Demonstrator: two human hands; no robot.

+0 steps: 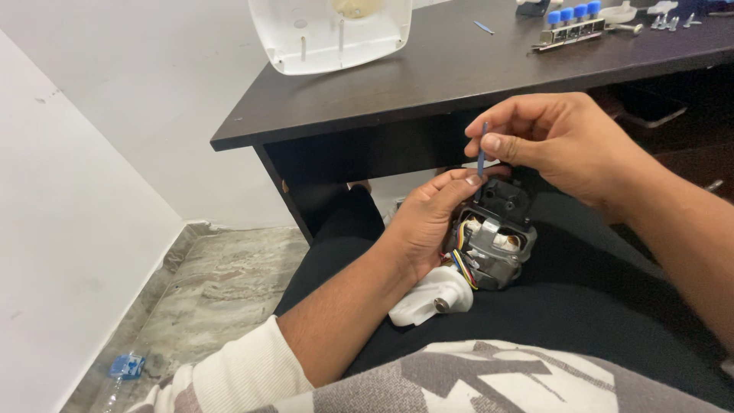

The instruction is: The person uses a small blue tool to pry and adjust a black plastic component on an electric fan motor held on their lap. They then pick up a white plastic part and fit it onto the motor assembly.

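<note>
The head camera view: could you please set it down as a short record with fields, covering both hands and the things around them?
left hand: left hand steadies a small grey-and-black electric motor with coloured wires, resting on the lap
right hand: right hand pinches a thin blue rod upright above the motor
motor base: white plastic part
desk: dark wooden desk
on desk: white plastic cover; metal strip with four blue knobs; thin blue pin
floor: crushed clear plastic bottle

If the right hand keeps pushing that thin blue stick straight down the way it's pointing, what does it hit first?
Most likely the black housing on top of the small motor, just below the blue stick in the right hand. The left hand steadies the motor; its thumb lies close, so depth is uncertain.
</note>
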